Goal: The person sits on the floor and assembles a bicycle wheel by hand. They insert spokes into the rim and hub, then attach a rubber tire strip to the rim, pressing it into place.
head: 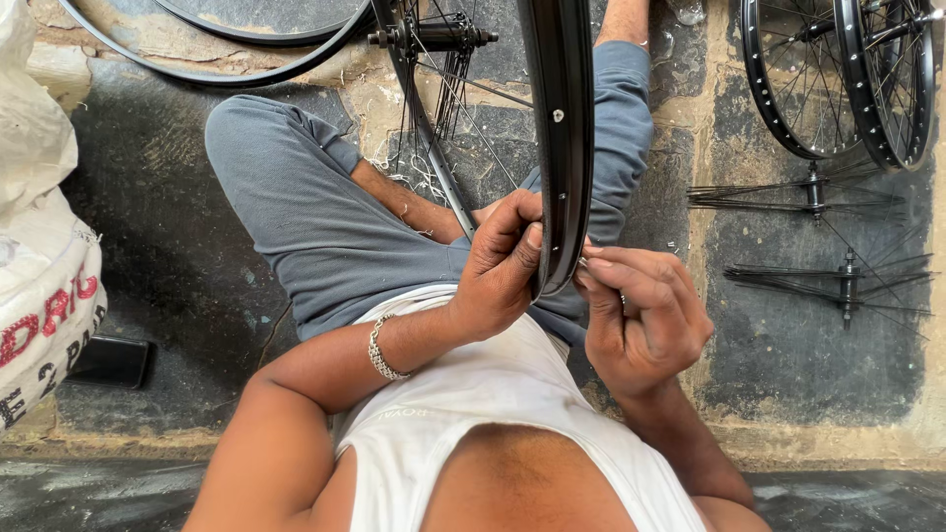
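Left hand [503, 266] grips black rim [562, 148] | right hand [641, 320] pinches its edge | cracked stone floor [158, 236]

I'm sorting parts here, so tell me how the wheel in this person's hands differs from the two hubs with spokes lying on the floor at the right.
The held wheel has a black rim; the floor hubs have none, their spokes fanning out loose. The wheel stands upright, gripped by the left hand with the right hand at its rim; the hubs lie flat, untouched. Both have dark hubs and thin spokes.
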